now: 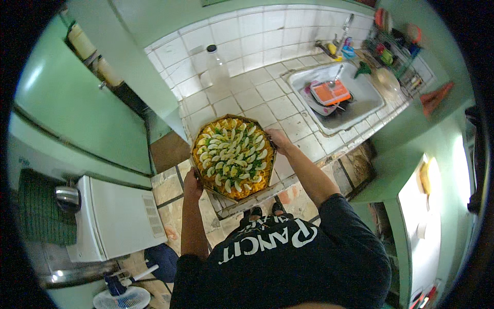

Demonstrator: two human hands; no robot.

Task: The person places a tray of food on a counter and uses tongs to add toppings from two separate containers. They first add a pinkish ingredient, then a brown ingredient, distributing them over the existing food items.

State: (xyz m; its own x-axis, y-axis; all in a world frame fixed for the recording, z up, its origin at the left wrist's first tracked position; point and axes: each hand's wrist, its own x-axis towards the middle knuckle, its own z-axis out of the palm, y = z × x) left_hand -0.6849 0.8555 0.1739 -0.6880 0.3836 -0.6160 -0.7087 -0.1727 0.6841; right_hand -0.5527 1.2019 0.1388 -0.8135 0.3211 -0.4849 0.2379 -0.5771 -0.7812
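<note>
the left hand [192,184] is closed on the lower left rim of a many-sided tray [246,119], and the right hand [279,141] grips its right rim; what is under the tray is hidden. the tray is at the near left end of the tiled counter [252,98]; whether it rests there or is held just above cannot be told. in it lies yellow-orange food [242,192], topped with pale egg slices [228,185] and green bits [216,131]. beyond it a clear bottle [218,72] with a black cap [211,48] stands near the wall [262,33]. to the right, the sink [364,93] holds an orange box [329,93] and a bowl [315,103], with a faucet [343,33] behind.
</note>
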